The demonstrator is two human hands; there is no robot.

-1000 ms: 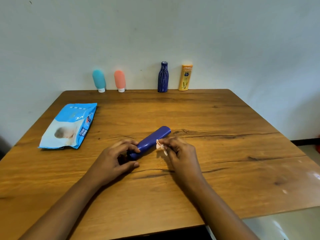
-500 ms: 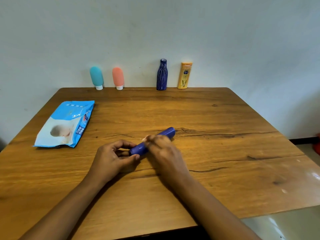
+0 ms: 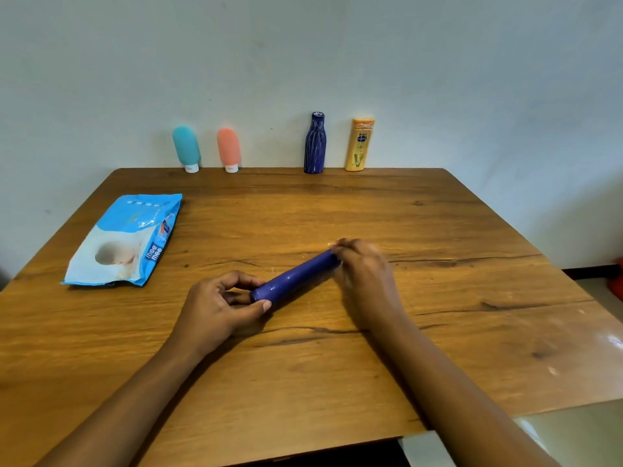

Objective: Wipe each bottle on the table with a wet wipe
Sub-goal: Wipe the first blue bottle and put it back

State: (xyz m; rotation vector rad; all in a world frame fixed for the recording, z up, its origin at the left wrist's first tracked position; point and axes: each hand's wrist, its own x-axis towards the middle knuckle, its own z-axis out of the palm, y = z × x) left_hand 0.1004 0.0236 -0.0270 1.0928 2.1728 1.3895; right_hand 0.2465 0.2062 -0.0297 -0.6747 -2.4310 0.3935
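Note:
A dark blue cylindrical bottle point(image 3: 296, 281) lies on its side near the middle of the wooden table point(image 3: 438, 298). My left hand point(image 3: 219, 306) pinches its near end between thumb and fingers. My right hand point(image 3: 365, 274) curls over its far end; a small pale tip of the wet wipe point(image 3: 332, 245) shows at my fingertips, the rest is hidden. Along the back edge against the wall stand a teal bottle point(image 3: 186, 148), a coral bottle point(image 3: 229, 149), a ribbed dark blue bottle point(image 3: 315, 143) and an orange-yellow lotion bottle point(image 3: 359, 144).
A blue and white wet wipe pack point(image 3: 124, 239) lies flat at the table's left. The white wall rises right behind the back row of bottles. Pale floor shows past the table's right and front right edges.
My right hand has slid with the wipe along the blue bottle from its middle out to its far end. My left hand has kept its hold on the near end.

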